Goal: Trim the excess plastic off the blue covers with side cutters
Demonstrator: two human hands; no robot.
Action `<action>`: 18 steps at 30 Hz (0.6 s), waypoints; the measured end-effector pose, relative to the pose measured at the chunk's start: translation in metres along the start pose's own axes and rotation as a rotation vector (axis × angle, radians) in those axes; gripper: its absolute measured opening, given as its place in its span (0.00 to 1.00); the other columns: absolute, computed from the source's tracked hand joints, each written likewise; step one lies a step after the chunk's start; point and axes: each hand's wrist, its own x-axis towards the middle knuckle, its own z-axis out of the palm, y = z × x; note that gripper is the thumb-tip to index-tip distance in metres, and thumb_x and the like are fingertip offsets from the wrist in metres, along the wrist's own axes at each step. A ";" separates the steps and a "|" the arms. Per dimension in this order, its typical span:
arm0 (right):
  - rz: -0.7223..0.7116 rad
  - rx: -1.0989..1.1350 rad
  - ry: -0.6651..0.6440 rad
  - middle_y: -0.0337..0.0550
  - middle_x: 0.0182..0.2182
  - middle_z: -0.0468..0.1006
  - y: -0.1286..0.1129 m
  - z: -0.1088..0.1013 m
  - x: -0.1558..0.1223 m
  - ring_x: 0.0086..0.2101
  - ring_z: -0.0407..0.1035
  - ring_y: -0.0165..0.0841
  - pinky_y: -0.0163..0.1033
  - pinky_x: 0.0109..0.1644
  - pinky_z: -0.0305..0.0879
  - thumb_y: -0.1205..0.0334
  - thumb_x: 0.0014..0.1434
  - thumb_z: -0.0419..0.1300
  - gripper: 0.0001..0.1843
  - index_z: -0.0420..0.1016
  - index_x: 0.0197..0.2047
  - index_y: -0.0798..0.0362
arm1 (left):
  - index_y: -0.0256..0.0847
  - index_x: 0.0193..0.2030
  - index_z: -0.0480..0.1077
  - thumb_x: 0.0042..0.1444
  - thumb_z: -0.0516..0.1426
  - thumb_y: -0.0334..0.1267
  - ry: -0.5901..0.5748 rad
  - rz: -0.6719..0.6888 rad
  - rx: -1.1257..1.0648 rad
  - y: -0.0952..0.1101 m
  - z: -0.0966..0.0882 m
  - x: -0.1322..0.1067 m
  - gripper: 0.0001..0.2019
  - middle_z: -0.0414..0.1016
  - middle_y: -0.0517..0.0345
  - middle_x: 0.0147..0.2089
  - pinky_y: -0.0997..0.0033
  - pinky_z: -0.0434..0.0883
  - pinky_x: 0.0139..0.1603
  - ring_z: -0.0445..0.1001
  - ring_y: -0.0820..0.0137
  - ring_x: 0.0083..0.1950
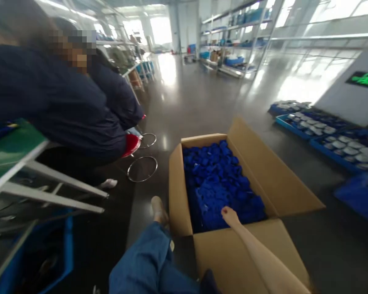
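A large open cardboard box (180,192) stands on the floor by my legs, full of blue plastic parts (210,163). In its near half, a denser cluster of blue parts (211,200) sits a little apart in look from the loose pile. My right hand (230,216) reaches over the near flap, at the near edge of that cluster. Its fingers are curled closed; whatever they hold, if anything, is too small and blurred to make out. My left hand is out of view.
Two people (70,94) sit at a green-topped bench (18,151) on the left, with a red stool (131,145) there. Blue trays (337,161) of parts line the floor at right. Metal shelves (233,26) stand behind. A blue bin (69,241) lies under the bench.
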 end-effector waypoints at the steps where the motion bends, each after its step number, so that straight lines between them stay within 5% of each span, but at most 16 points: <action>1: 0.051 0.002 -0.016 0.48 0.53 0.76 0.009 0.003 0.005 0.47 0.74 0.39 0.50 0.50 0.75 0.54 0.68 0.61 0.17 0.73 0.56 0.53 | 0.41 0.48 0.74 0.59 0.59 0.59 -0.039 0.009 0.014 0.001 0.018 0.013 0.23 0.79 0.55 0.35 0.62 0.77 0.30 0.78 0.64 0.32; 5: 0.149 -0.005 -0.069 0.48 0.53 0.76 0.009 0.028 0.023 0.47 0.74 0.39 0.50 0.50 0.75 0.54 0.68 0.61 0.17 0.73 0.56 0.53 | 0.44 0.53 0.73 0.64 0.59 0.50 -0.072 0.061 0.082 -0.002 0.049 0.043 0.17 0.79 0.53 0.49 0.60 0.79 0.41 0.79 0.59 0.47; 13: 0.150 -0.100 -0.120 0.48 0.53 0.75 -0.034 0.078 0.058 0.48 0.74 0.40 0.51 0.51 0.75 0.54 0.67 0.62 0.18 0.73 0.56 0.53 | 0.41 0.53 0.75 0.69 0.54 0.45 -0.031 0.011 0.173 -0.020 0.011 0.055 0.14 0.75 0.56 0.56 0.57 0.77 0.51 0.75 0.53 0.57; 18: 0.227 -0.208 -0.009 0.50 0.56 0.74 -0.051 0.088 0.083 0.50 0.73 0.42 0.53 0.53 0.74 0.54 0.67 0.62 0.21 0.71 0.59 0.53 | 0.47 0.56 0.72 0.64 0.60 0.43 -0.090 -0.024 0.163 -0.028 0.034 0.074 0.15 0.74 0.52 0.59 0.57 0.78 0.51 0.76 0.57 0.56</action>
